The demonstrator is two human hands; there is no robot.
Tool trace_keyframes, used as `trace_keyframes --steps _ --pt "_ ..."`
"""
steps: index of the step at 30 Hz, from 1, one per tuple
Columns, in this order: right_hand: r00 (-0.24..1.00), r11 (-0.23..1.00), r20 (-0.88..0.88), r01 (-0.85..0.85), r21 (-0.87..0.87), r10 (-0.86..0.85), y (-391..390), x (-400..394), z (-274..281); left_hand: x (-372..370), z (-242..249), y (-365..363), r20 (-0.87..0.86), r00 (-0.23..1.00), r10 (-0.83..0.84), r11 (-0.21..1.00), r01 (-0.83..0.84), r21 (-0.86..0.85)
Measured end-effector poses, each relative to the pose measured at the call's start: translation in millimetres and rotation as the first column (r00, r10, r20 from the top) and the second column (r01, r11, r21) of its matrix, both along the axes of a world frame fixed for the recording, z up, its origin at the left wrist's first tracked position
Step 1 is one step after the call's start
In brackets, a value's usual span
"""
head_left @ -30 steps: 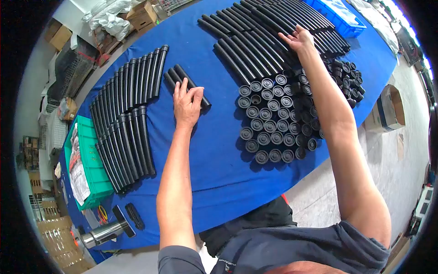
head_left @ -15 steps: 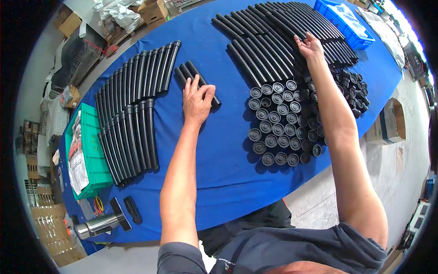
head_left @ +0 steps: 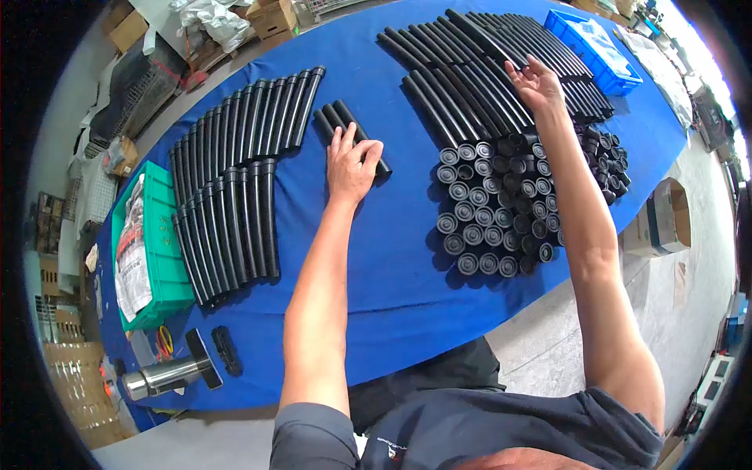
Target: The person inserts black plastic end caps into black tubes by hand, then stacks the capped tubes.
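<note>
Three short black tubes (head_left: 326,124) lie side by side mid-table. My left hand (head_left: 352,166) rests over their lower part, with some fingers stretched across them and the thumb close to the index finger. Farther right, my right hand (head_left: 539,88) is palm up with its fingers apart, above a large group of black tubes (head_left: 450,98). One tube (head_left: 478,35) lies on top of that group and runs toward my right fingertips; whether they touch it is unclear. Below are many round black caps (head_left: 473,233), several standing in rows and others in a loose heap (head_left: 605,160).
Two rows of black tubes with collared ends (head_left: 235,129) lie on the left of the blue cloth (head_left: 376,282). Beside them stand a green crate (head_left: 166,270), a steel flask (head_left: 164,377) and a phone (head_left: 205,360). A blue crate (head_left: 619,81) sits at the back right.
The whole view has shifted slightly. My left hand is still on the short tubes. Relative to the table, my right hand and the tube on top of the group have moved a little to the left.
</note>
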State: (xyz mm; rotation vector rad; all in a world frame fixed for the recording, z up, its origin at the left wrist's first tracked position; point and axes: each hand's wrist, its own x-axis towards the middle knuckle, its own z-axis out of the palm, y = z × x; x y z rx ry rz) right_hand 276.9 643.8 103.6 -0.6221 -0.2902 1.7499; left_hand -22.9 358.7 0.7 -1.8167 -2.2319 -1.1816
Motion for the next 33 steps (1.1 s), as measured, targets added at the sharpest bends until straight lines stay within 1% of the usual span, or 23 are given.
trace_keyframes --steps 1,3,4,7,8,11,12,14,15,17,18,21,23,26,27,28,31,33 --pt "1.0 1.0 0.004 -0.019 -0.001 0.019 -20.2 -9.8 8.4 0.6 0.6 -1.4 -0.001 1.0 0.003 1.0 -0.003 -0.004" --pt "0.995 0.997 -0.058 -0.077 -0.014 0.076 -37.3 -24.9 1.9 0.7 2.4 -1.1 -0.007 1.0 0.004 1.0 -0.004 -0.008" --pt "0.989 0.992 -0.068 -0.13 0.008 0.13 -50.4 -35.2 1.1 -1.1 -2.0 1.1 0.048 0.999 -0.009 1.0 0.008 0.015" --pt "0.989 0.99 -0.07 -0.134 -0.052 0.13 -108.0 -71.6 10.4 -4.2 -8.2 3.8 0.052 0.999 -0.005 1.0 0.005 0.015" --pt "0.983 0.983 -0.083 -0.167 -0.07 0.161 -112.2 -81.3 1.7 -4.5 -8.4 3.5 0.057 0.998 -0.007 1.0 0.007 0.007" --pt "0.986 0.983 -0.027 -0.164 -0.081 0.162 -156.0 -111.8 1.8 -6.1 -11.7 4.6 0.047 0.999 -0.006 1.0 0.005 0.014" --pt "0.983 0.979 -0.042 -0.181 -0.091 0.177 -161.6 -120.0 -5.5 -3.1 -6.0 1.5 0.011 1.0 0.007 1.0 -0.007 0.002" --pt "0.982 0.975 -0.077 -0.184 -0.126 0.175 -172.0 -136.5 -23.9 1.2 0.2 -1.3 0.006 0.999 0.035 0.999 -0.035 0.003" --pt "0.976 0.973 -0.084 -0.207 -0.101 0.199 -175.0 -143.4 -37.3 1.4 1.4 -2.6 0.004 0.999 0.051 0.999 -0.051 0.003" --pt "0.993 0.981 0.004 -0.115 -0.159 0.117 -199.7 -156.6 -36.7 -3.3 -2.6 0.8 0.049 0.998 0.043 0.999 -0.044 0.024" --pt "0.991 0.983 -0.004 -0.134 -0.125 0.135 -206.9 -159.4 -43.6 -6.5 -6.1 2.7 0.072 0.997 0.04 0.999 -0.042 0.033" --pt "0.985 0.976 0.012 -0.169 -0.133 0.172 -224.9 -166.3 -62.3 -10.4 -12.8 5.9 0.176 0.984 0.023 0.992 -0.044 0.117" --pt "0.975 0.964 0.007 -0.218 -0.152 0.222 -236.6 -165.6 -70.4 -8.7 -12.3 4.6 0.156 0.987 0.024 0.993 -0.042 0.113" --pt "0.984 0.97 0.017 -0.169 -0.177 0.175 -256.7 -171.1 -69.0 -5.0 -9.4 3.7 0.093 0.995 0.039 0.996 -0.046 0.079" --pt "0.98 0.966 0.025 -0.189 -0.176 0.196 -260.4 -168.9 -66.1 -4.2 -8.0 3.4 0.066 0.997 0.044 0.997 -0.048 0.063" --pt "0.976 0.962 0.032 -0.207 -0.176 0.216 -262.9 -166.2 -62.5 -3.4 -6.8 1.5 -0.021 0.998 0.054 0.997 -0.053 0.048" --pt "0.968 0.954 0.026 -0.241 -0.178 0.249 -263.3 -160.7 -62.6 4.0 -1.3 -1.0 -0.101 0.991 0.088 0.996 -0.087 0.012" --pt "0.971 0.953 0.007 -0.234 -0.191 0.24 -264.2 -158.8 -63.7 4.6 2.9 -4.8 -0.206 0.977 0.063 0.998 -0.065 -0.001"
